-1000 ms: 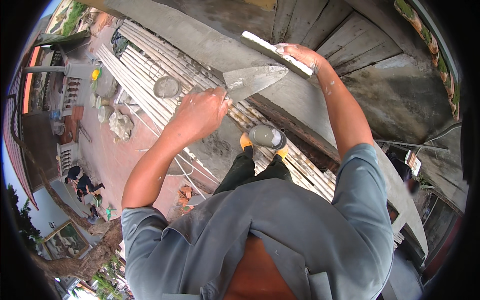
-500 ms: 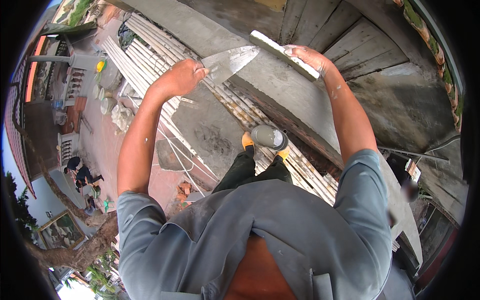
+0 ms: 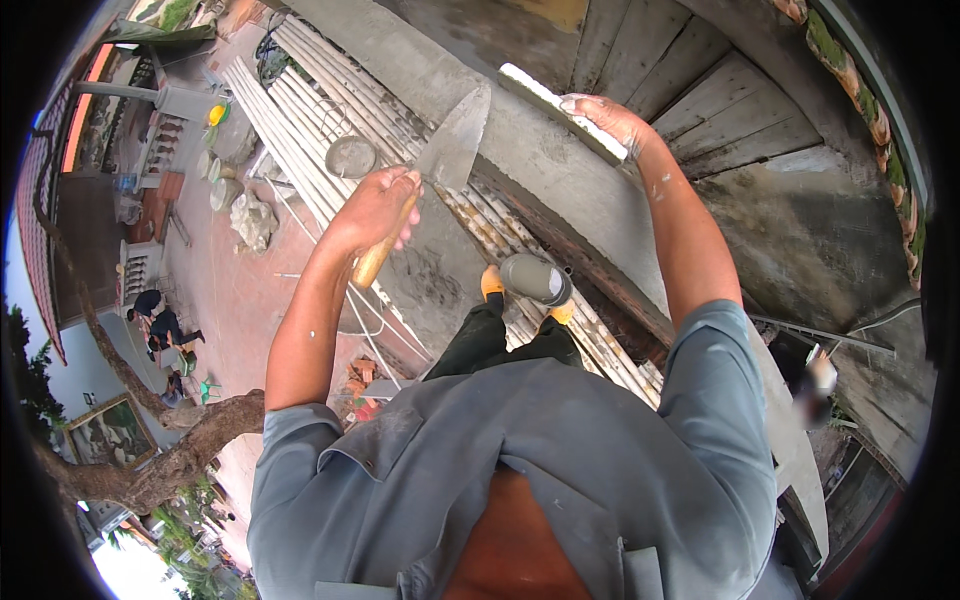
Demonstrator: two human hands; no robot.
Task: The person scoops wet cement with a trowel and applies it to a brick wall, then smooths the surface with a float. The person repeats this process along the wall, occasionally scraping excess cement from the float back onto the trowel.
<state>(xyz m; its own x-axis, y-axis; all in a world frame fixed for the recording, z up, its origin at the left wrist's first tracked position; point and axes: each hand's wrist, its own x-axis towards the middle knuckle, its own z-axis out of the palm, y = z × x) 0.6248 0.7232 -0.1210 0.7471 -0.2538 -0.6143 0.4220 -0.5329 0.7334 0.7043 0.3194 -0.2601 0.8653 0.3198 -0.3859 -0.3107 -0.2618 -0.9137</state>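
Note:
My left hand (image 3: 378,215) is wrapped round the wooden handle of a trowel (image 3: 455,138). Its grey, pointed blade tilts up and away, beside the near edge of a long cement-covered ledge (image 3: 565,185). Out along the far side of that ledge, my right hand (image 3: 612,122) grips the end part of a straight, pale-edged float board (image 3: 545,95). The board lies slantwise on or just over the cement; whether it touches cannot be made out. White smears of mortar mark the right hand and forearm.
Long pale poles (image 3: 300,110) lie below the ledge, with a round bucket (image 3: 352,157) on them. A grey container (image 3: 537,278) stands by my yellow shoes. Boarded wall (image 3: 720,100) rises at the right. Two people (image 3: 165,325) are far left; a blurred person (image 3: 818,380) is at right.
My left hand has drawn back toward me and turned, lifting the trowel blade off the ledge edge and showing its handle. The right hand with the float board has barely moved.

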